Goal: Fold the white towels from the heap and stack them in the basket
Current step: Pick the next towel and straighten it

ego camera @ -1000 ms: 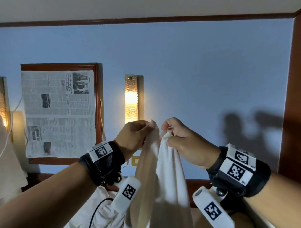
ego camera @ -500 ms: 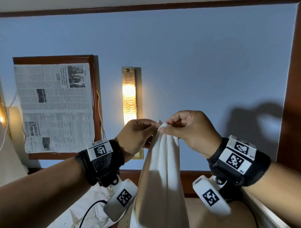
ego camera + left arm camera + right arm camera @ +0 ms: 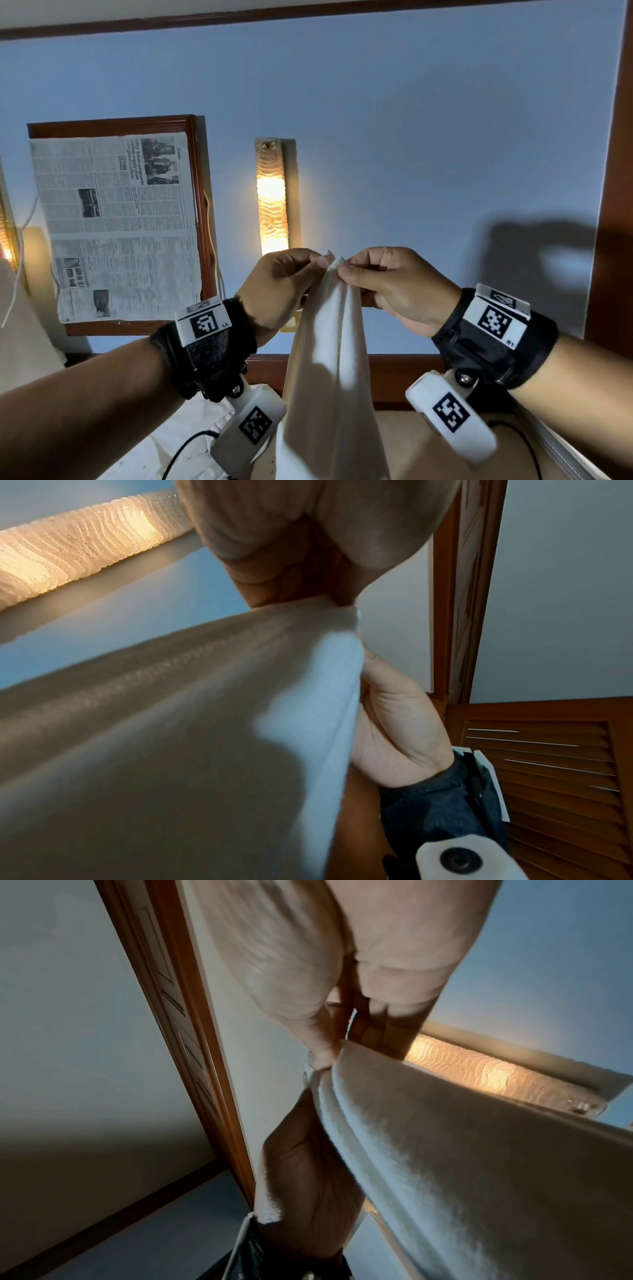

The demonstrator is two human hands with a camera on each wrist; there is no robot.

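**Towel pinched at its top by both hands**

The white towel [image 3: 329, 377] is pinched at its upper edge by both hands, held side by side and almost touching. On the left hand [image 3: 279, 286], thumb and forefinger are closed on the cloth; on the right hand [image 3: 399, 282], the fingertips [image 3: 346, 272] are closed on the neighbouring corner. From the pinch the towel is hung straight down in long soft folds, widening toward the lower edge of the head view, where its end is cut off. In the left wrist view the cloth [image 3: 178, 737] is seen draped across most of the picture, with the other hand [image 3: 397, 723] curled behind its edge. In the right wrist view the same gathered edge [image 3: 445, 1150] is seen clamped under a thumb.

Black bands with white marker tags are worn on both wrists, and a white camera housing [image 3: 251, 430] is hung beneath each. Below the left forearm, crumpled white cloth [image 3: 191, 431] and a black cable are seen.

Further back, a lit wall lamp [image 3: 272, 195] is mounted on the blue wall, with a newspaper in a wooden frame [image 3: 116, 222] to its left. Dark wooden trim is run along the wall's top and right side.
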